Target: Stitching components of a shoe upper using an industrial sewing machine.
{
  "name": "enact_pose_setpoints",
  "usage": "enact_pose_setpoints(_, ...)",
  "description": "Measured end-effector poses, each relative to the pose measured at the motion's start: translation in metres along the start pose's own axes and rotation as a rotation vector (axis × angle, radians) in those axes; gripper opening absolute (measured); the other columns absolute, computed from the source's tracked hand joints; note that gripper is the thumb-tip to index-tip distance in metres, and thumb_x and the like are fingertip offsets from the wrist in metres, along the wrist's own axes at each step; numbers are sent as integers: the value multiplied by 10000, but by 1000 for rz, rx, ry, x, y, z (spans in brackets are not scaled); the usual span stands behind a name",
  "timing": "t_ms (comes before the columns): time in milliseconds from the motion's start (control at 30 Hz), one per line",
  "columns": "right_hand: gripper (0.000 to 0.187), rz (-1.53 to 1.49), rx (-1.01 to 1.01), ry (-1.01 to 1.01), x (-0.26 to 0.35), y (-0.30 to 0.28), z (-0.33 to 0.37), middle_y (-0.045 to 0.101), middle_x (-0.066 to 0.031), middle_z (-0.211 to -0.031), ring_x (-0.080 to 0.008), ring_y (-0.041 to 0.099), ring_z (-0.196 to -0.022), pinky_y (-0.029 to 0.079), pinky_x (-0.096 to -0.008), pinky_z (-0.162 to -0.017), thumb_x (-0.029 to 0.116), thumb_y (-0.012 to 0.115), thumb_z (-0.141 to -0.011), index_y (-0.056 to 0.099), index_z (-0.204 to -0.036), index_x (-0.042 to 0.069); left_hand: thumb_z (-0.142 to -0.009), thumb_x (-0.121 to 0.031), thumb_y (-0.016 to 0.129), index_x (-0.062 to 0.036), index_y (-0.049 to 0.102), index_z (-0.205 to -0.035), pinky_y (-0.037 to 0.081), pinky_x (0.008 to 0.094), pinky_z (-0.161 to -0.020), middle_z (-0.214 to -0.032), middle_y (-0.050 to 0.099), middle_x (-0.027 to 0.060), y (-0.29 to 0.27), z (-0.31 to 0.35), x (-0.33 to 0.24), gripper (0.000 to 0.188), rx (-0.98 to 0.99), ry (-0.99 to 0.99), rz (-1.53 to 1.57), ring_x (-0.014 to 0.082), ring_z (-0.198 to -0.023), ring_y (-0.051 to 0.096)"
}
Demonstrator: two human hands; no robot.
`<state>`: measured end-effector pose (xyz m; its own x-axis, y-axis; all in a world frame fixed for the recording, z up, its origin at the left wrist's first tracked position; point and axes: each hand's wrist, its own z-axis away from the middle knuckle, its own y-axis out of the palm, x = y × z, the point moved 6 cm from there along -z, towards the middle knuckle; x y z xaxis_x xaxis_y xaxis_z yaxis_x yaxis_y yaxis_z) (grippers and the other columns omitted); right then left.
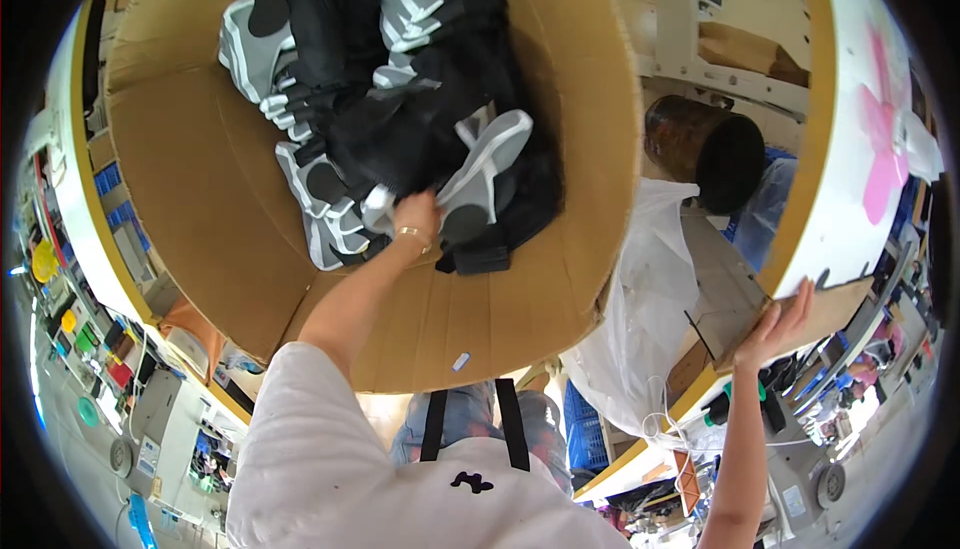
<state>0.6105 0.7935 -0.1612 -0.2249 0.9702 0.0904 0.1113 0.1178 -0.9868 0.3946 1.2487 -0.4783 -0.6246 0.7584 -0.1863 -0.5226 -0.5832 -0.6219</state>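
Mid-frame, the left hand point(418, 217) reaches into the cardboard box point(200, 179), fingers closed on the black-and-grey garments point(400, 79) heaped inside, apparently mid-sorting, while the right hand point(778, 327), lower right, rests open-fingered on a cardboard sheet point(835, 309).

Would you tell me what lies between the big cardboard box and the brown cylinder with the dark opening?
In the head view, the gap between the cardboard box and the brown cylinder shows only pale work surface; a white plastic bag lies just below it.

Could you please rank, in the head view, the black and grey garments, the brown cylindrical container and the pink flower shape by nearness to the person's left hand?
From the left hand, reaching into the cardboard box:
1. Black and grey garments, touching the hand, in the box.
2. Brown cylindrical container, right of the box.
3. Pink flower shape, far right, on the white surface.
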Motion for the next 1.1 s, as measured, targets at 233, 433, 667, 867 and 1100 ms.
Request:
enact_pose_setpoints(233,546,18,-11,56,2,-13,1,377,-165,-1429,-345,353,-1299,244,-458,-1062,256,526,-877,415,-1396,130,-725,-228,718,-22,648,-1013,472,461,-798,-924,635,232,-123,146,54,361,-241,-14,128,403,-913,591)
enact_pose_setpoints(433,547,55,-52,137,-5,-22,10,400,-130,-1397,-299,353,-1304,256,-509,-1033,338,600,-839,477,-1342,164,-701,-155,730,20,642,-956,449,460,-776,-900,640,208,-232,258,60,321,-512,53,148,398,-871,591)
enact_pose_setpoints(667,617,-187,-24,221,-13,-51,17,412,-128,-1362,-310,379,-1266,287,-519,-1036,368,659,-809,447,-1344,147,-700,-87,713,79,595,-985,481,377,-718,-848,674,166,-344,397,-72,350,-693,450,272,264,-760,632)
enact_pose_setpoints(867,559,-581,-152,257,-5,-142,100,449,-133,-1308,-293,425,-1226,315,-486,-1004,252,668,-802,461,-1306,128,-721,-137,729,89,598,-983,475,389,-704,-815,661,172,-425,512,-275,370,-1063,771,-166,305,-709,606)
enact_pose_setpoints(1100,526,-816,-47,338,-30,-212,203,503,-109,-1257,-268,476,-1185,332,-427,-980,197,648,-818,464,-1303,110,-744,-174,730,18,629,-1071,481,287,-739,-920,680,53,-449,590,-592,392,-455,1361,109,130,-795,616)
